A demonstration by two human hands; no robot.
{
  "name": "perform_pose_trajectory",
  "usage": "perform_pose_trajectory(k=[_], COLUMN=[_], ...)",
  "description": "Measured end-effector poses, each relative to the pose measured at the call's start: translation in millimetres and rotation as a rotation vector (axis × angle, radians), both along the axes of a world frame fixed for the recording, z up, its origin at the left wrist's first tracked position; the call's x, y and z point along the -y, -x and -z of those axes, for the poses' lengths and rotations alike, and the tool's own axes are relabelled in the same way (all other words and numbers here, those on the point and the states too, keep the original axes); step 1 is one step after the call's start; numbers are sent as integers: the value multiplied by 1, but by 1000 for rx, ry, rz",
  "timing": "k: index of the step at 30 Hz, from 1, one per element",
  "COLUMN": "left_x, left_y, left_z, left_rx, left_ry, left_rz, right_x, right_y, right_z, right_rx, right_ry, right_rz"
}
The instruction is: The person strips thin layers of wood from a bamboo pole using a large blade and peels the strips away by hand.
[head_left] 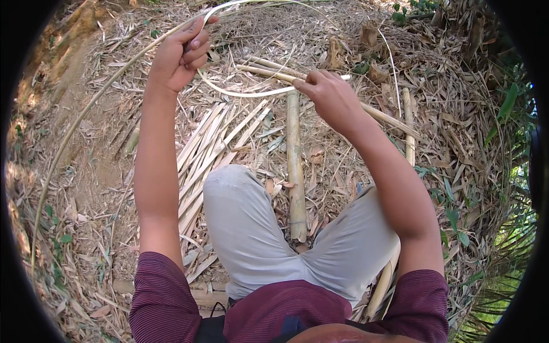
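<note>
My left hand (184, 54), raised at the upper left, is closed around a long, pale bamboo strip (246, 93). One part of the strip curves down and across to my right hand (330, 97), whose fingers are closed on it near its end. Another part arches over the top of the view, and a longer, darker length (86, 110) trails from my left hand toward the lower left. Just beyond the right hand lie several thin bamboo sticks (264, 71). Below it, a bamboo pole (295, 166) stretches toward me between my bent knees.
A bundle of split bamboo strips (197, 148) lies beside my left knee. Another bamboo piece (409, 126) is at the right, and one (380, 288) lies by my right thigh. Dry leaves cover the ground; short stumps (369, 34) stand at the back, and green plants (506, 108) grow at the right edge.
</note>
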State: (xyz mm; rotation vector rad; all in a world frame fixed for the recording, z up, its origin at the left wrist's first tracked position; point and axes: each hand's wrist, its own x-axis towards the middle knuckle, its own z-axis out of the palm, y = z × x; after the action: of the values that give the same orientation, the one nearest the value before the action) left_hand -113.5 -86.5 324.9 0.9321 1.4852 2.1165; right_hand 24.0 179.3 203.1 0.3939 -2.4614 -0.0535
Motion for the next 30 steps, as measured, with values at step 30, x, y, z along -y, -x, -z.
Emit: perform_pose_trajectory(k=[30], left_x=[18], left_y=[-16], left_z=[69], left_rx=[181], left_ry=[445], left_rz=[-174], right_x=[3], right_y=[-28], right_z=[-17], right_rx=[364], right_ry=[512], right_rz=[-433])
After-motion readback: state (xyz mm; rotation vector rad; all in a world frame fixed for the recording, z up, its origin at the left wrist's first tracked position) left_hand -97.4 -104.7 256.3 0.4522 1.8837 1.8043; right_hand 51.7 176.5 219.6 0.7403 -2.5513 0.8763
